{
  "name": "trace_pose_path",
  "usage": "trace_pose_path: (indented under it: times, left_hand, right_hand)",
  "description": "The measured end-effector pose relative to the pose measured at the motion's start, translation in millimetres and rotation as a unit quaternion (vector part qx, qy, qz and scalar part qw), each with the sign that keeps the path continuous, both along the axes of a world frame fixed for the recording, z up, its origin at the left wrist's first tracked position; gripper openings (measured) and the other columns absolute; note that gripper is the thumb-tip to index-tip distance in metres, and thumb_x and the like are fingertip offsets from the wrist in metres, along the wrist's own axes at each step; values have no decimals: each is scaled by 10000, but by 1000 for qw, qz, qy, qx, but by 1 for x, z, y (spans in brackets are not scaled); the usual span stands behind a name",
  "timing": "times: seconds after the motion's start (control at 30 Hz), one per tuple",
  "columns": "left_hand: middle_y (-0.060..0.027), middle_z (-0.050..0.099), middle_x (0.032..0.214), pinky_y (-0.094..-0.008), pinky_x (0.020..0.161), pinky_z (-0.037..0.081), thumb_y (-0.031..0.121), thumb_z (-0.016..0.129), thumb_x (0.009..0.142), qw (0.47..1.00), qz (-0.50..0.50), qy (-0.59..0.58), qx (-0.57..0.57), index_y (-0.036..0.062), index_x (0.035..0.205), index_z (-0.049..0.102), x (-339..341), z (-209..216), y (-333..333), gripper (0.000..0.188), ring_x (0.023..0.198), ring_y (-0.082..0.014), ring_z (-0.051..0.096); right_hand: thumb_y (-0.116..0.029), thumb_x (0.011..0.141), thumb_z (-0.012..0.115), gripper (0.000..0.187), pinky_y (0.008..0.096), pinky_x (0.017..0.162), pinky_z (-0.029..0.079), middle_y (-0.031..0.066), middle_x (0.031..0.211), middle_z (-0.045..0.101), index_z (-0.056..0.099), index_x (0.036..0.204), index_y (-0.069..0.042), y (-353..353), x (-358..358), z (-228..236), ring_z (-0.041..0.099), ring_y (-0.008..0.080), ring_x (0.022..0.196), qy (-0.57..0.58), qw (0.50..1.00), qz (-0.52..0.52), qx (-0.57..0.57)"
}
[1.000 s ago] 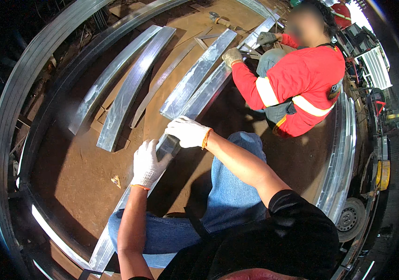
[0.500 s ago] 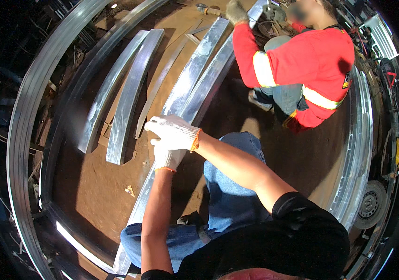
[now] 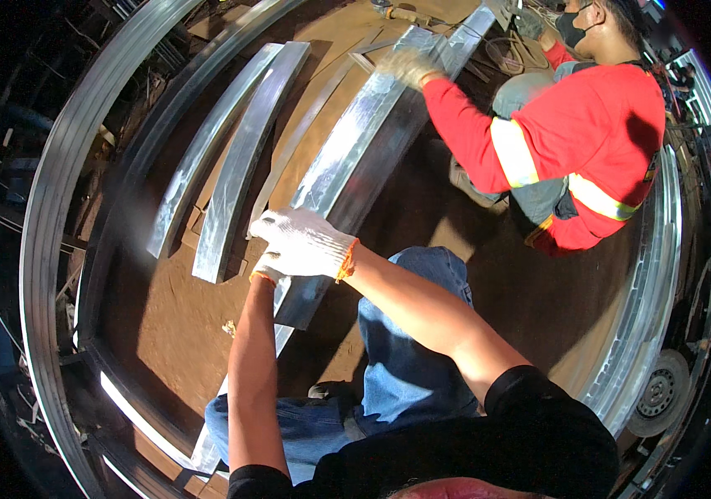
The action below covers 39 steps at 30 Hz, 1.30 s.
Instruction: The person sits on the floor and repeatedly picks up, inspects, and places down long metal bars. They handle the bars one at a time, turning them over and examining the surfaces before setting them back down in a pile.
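Both gloves stacked, right hand point(image 3: 307, 239) over left hand point(image 3: 270, 266), at the near end of the bright beam point(image 3: 355, 125)!

And here's the line that matters: the bright beam lies straight ahead of the hands, its long axis slanting from upper right down toward them. The right hand is the nearer, right at that end in this view; the left sits lower, closer to the body. Just to the right, the darker beam point(image 3: 372, 162) follows the same slant, its near end showing past the gloves, while the lower bar point(image 3: 208, 449) passes under the left forearm toward lower left.

The grip? The right fingers are bunched, the left mostly covered; whether either closes on metal, I cannot tell.

Now the count: two own hands, one bright beam, one darker beam, one lower bar. Off to the left, two more beams point(image 3: 205, 154) side by side, then one thin strip point(image 3: 305, 125). One co-worker point(image 3: 572, 116) in red crouches ahead and right, one gloved hand point(image 3: 409, 68) blurred over the bright beam's far part. One wheel point(image 3: 659, 391) at right.
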<state>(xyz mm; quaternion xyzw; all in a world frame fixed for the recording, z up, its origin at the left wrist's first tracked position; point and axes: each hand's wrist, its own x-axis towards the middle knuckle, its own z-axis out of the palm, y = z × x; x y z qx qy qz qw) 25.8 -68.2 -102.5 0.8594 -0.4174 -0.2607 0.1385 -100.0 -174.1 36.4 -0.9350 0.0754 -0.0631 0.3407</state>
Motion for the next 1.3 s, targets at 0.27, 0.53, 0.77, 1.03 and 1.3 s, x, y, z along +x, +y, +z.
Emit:
trace_pose_path:
  times: [0.27,0.53,0.77,1.03,1.3]
  left_hand:
    - [-201,643,1340,-483,1039,496,385,801,853,1000,17,23,-7,33,1341,627,8,-5,-18,626,1241,-393,618]
    - [-208,636,1330,-487,1052,486,380,797,855,999,24,17,-22,29,1321,636,14,-11,-3,606,1256,-394,603]
    - [-214,630,1322,-491,1062,478,376,794,856,998,32,27,-43,25,1304,645,6,-2,-5,588,1268,-395,590]
    - [-221,624,1312,-495,1074,468,371,790,857,996,26,57,-65,21,1285,655,-6,-9,-17,568,1283,-396,576]
    - [-228,617,1302,-500,1087,458,366,786,858,992,-14,70,-104,17,1265,664,-40,16,5,549,1297,-398,562]
  right_hand:
    - [-318,911,720,347,487,885,586,158,1131,695,674,1146,-67,-2,-4,-20,714,352,1052,-82,996,0,-27]
    - [-274,896,710,345,486,918,571,196,1150,680,656,1139,-35,2,-3,-13,689,412,1072,-62,997,36,16]
    - [-332,966,687,450,447,1027,551,176,1313,675,651,1334,-76,-5,-2,-10,669,369,1203,14,999,30,-6]
    - [-382,931,722,457,442,990,566,191,1243,704,710,1254,-60,-10,8,-37,690,365,1164,11,997,69,-22]
    - [-388,908,702,416,484,914,575,171,1171,703,684,1195,-88,-19,11,-63,710,364,1077,23,997,72,-28]
